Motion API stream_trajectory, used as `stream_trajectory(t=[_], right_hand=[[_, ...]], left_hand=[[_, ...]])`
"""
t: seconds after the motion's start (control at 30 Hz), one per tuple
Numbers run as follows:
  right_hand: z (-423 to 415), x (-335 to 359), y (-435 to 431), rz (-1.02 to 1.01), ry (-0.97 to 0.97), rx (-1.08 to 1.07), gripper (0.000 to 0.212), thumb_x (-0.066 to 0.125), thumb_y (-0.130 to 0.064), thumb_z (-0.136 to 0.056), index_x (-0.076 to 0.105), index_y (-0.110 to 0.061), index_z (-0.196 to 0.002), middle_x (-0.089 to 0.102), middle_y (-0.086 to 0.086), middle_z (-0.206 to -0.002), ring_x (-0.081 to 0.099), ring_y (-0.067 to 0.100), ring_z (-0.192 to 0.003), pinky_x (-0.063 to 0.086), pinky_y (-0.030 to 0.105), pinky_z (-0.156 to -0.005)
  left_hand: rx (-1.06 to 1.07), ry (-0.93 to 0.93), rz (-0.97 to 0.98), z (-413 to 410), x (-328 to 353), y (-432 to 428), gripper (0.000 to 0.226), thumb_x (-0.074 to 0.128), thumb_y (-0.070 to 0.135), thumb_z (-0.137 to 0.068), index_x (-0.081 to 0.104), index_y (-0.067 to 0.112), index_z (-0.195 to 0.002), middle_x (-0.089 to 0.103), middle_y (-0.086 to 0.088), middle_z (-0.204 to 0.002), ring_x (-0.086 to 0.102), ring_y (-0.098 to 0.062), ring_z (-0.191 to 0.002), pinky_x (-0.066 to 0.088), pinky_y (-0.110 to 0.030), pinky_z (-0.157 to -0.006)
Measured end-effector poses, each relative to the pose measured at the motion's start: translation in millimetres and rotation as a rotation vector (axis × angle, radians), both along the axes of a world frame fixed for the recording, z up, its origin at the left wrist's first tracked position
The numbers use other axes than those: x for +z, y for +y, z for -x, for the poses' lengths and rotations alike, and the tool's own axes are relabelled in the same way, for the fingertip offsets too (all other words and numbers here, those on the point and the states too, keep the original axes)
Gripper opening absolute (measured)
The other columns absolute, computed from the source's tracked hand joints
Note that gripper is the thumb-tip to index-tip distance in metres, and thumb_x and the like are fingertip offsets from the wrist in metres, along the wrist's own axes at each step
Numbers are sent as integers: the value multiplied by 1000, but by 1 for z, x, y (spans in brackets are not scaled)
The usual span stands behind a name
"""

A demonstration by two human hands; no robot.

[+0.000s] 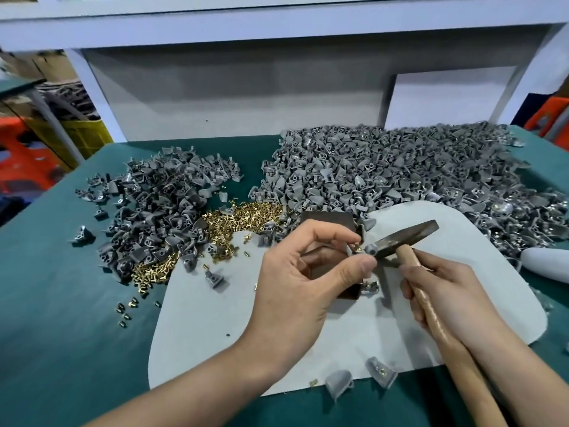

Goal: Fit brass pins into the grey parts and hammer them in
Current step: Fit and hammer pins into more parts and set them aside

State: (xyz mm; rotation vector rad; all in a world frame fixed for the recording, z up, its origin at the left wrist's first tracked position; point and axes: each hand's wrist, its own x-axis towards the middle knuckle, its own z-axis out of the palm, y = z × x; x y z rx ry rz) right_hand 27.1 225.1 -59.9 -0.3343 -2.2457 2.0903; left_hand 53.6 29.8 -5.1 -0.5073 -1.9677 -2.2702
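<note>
Two hands (297,282) (446,298) hold one hammer (406,234), one grey part (369,250)

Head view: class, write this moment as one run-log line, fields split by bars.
left hand: pinches grey part and brass pin | right hand: grips hammer handle | hammer head: beside the part | stage: fitting pin

Small grey plastic parts (385,167) lie in a big heap far right and a smaller heap left. Tiny shiny brass pins (246,215) sit piled between them. A wooden-handled, dark-headed hammer (403,235) tilts near the middle.
</note>
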Motion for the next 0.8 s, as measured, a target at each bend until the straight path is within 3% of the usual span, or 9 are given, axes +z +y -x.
stream_trajectory(t=[0.17,0.27,0.37,0.5,0.6,0.7,0.8], right_hand=[[1,-1,1,-5,-1,-17,10,56,-4,-88,65,-4,-83,52,8,-50,40,21,-31,29,19,-33],[0,0,1,5,9,-18,13,57,-4,-87,67,-7,-81,50,8,-49,39,20,-32,29,18,-34],[-2,3,-1,18,16,-9,19,60,-7,-87,72,-19,-79,49,8,-50,38,19,-33,31,19,-34],[-10,15,-4,2,73,20,16,59,-14,-90,73,-23,-88,46,8,-52,37,19,-34,29,17,-35],[-17,29,-9,6,102,81,18,58,-13,-90,72,-22,-98,46,8,-52,36,20,-33,30,17,-36],[-26,41,-20,-67,138,178,23,57,-13,-91,71,-26,-103,44,4,-51,37,19,-33,31,15,-37],[-33,48,-31,-149,160,247,23,56,-17,-91,72,-32,-99,43,1,-51,38,18,-34,31,15,-38]], left_hand=[[-8,28,25,0,-2,-1,17,76,25,-68,67,26,-83,69,3,-69,71,-22,-74,54,-18,-68],[19,56,87,6,-7,-3,17,77,26,-70,68,28,-86,69,3,-80,70,-14,-78,51,-15,-70],[131,151,324,23,-20,-8,22,76,17,-76,72,33,-92,63,13,-90,63,-4,-81,49,-13,-75],[287,287,629,37,-40,-14,32,75,18,-79,71,22,-111,60,12,-94,53,6,-88,39,-4,-81],[296,327,650,42,-48,-15,38,75,23,-76,68,23,-114,59,13,-91,52,10,-94,37,-4,-86],[308,318,623,46,-51,-15,28,78,25,-73,70,22,-100,60,17,-82,60,-1,-85,44,-21,-94],[310,305,549,49,-53,-14,20,79,21,-72,69,19,-90,61,11,-76,57,-2,-75,38,-7,-89]])
